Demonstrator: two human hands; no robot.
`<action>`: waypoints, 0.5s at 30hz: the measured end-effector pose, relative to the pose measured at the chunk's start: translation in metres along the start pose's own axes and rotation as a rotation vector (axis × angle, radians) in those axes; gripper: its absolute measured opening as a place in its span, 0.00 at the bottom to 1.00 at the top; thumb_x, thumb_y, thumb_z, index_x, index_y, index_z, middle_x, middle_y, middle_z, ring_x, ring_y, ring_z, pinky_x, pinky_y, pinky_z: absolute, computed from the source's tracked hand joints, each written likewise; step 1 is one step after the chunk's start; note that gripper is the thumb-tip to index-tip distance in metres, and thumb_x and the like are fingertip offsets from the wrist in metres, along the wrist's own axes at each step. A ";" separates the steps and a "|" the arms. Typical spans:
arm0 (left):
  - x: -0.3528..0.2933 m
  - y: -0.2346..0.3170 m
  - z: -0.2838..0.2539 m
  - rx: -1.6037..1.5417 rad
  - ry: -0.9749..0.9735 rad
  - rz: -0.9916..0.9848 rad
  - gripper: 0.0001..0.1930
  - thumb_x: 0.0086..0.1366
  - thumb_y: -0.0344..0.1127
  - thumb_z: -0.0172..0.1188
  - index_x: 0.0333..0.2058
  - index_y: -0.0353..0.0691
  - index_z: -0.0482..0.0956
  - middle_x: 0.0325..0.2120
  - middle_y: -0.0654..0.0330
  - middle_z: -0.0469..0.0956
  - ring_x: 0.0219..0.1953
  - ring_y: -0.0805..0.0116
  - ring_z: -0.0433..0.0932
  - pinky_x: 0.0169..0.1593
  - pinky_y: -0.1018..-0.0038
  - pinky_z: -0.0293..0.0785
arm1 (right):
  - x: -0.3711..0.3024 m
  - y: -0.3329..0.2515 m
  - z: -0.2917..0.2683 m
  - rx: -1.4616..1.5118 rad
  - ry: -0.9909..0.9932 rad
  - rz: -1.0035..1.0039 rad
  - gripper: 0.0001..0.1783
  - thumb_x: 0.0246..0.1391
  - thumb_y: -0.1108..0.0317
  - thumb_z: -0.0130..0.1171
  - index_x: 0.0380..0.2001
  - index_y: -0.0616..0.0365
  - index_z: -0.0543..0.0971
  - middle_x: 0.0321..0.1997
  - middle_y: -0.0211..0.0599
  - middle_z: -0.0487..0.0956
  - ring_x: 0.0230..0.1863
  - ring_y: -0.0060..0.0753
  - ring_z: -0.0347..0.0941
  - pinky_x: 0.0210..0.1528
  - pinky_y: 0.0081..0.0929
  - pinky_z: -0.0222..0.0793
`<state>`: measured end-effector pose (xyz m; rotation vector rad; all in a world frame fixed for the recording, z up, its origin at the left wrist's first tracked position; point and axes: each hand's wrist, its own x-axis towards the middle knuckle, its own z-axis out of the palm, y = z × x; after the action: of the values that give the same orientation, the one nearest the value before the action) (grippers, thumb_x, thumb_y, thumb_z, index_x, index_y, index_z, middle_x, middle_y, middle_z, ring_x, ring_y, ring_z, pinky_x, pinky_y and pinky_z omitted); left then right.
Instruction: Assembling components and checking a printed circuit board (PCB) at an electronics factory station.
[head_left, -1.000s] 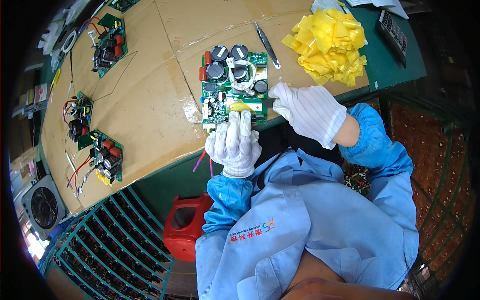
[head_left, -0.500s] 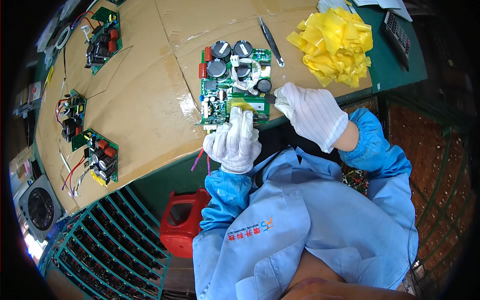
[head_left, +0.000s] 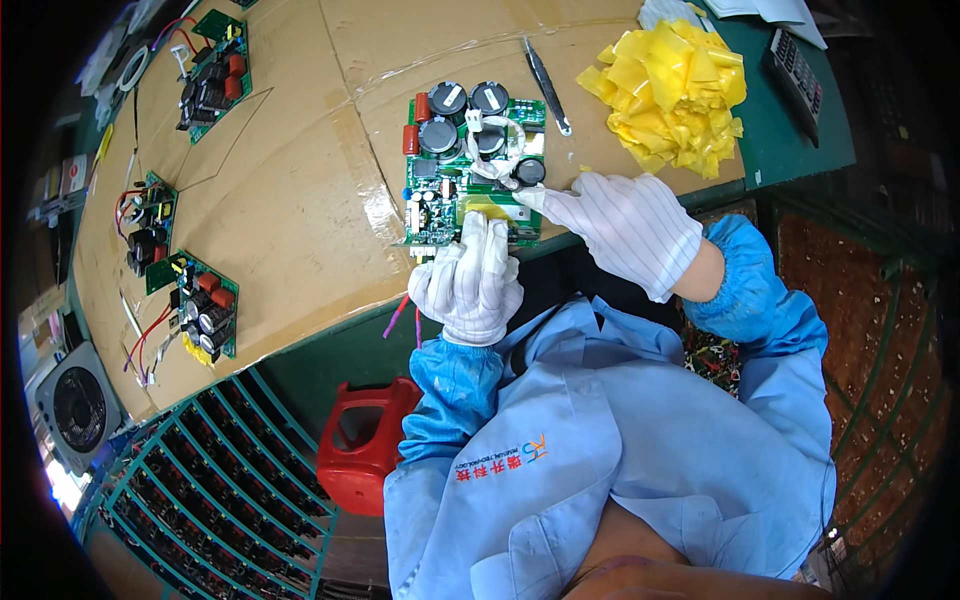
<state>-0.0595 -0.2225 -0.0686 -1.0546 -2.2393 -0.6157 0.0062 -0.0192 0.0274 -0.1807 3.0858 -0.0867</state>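
A green circuit board [head_left: 425,172] with large black capacitors [head_left: 438,136], red components and a white cable lies near the table's front edge. My left hand [head_left: 466,285], in a white striped glove, rests its outstretched fingers on a strip of yellow film [head_left: 486,208] on the board's near part. From the right, my gloved right hand [head_left: 625,228] reaches onto the board beside the small round black capacitor [head_left: 529,172]. Its fingertips are together at the board; whatever they hold is hidden.
Tweezers [head_left: 546,88] lie beyond the board. A heap of yellow film pieces [head_left: 675,95] and a calculator [head_left: 795,85] are at the right. Several similar boards [head_left: 205,310] stand at the left. Below the table are a red stool [head_left: 365,440] and a green rack [head_left: 220,490].
My right hand has moved left from the board's right edge onto the board. The small dark piece it pinched no longer shows between its fingers. My left hand has stayed in place.
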 end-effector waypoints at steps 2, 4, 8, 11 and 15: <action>0.000 0.000 0.000 -0.003 0.004 -0.002 0.15 0.72 0.46 0.49 0.51 0.54 0.80 0.51 0.66 0.82 0.50 0.66 0.70 0.55 0.65 0.63 | 0.002 0.002 0.002 -0.003 0.060 -0.031 0.28 0.52 0.69 0.56 0.59 0.41 0.76 0.23 0.31 0.70 0.19 0.32 0.70 0.19 0.33 0.65; 0.000 -0.001 0.000 -0.011 -0.001 0.001 0.15 0.72 0.46 0.49 0.51 0.54 0.80 0.51 0.66 0.82 0.51 0.66 0.70 0.55 0.65 0.63 | 0.002 0.003 0.006 0.001 0.081 -0.032 0.29 0.52 0.69 0.56 0.59 0.41 0.76 0.23 0.31 0.70 0.19 0.32 0.70 0.19 0.32 0.64; 0.000 -0.003 -0.001 -0.053 -0.019 -0.008 0.15 0.72 0.45 0.49 0.51 0.54 0.80 0.52 0.66 0.81 0.51 0.65 0.71 0.55 0.64 0.64 | 0.000 0.005 0.015 0.050 0.131 -0.042 0.29 0.52 0.70 0.56 0.59 0.41 0.76 0.24 0.31 0.69 0.19 0.32 0.70 0.18 0.31 0.64; 0.000 0.000 0.000 -0.017 0.012 0.003 0.15 0.71 0.45 0.49 0.52 0.53 0.80 0.53 0.66 0.80 0.51 0.65 0.71 0.55 0.64 0.64 | -0.003 0.000 0.011 0.119 0.147 0.006 0.28 0.51 0.71 0.56 0.58 0.43 0.76 0.25 0.32 0.67 0.23 0.34 0.70 0.22 0.33 0.61; 0.000 0.000 0.001 0.019 0.032 0.017 0.16 0.71 0.44 0.50 0.52 0.53 0.79 0.54 0.66 0.80 0.51 0.65 0.71 0.55 0.64 0.64 | -0.007 0.006 -0.005 0.260 0.178 0.042 0.22 0.58 0.70 0.53 0.56 0.46 0.78 0.26 0.34 0.72 0.24 0.36 0.73 0.23 0.34 0.66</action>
<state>-0.0597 -0.2220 -0.0698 -1.0465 -2.2017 -0.5989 0.0122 -0.0124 0.0326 -0.1022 3.2094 -0.5258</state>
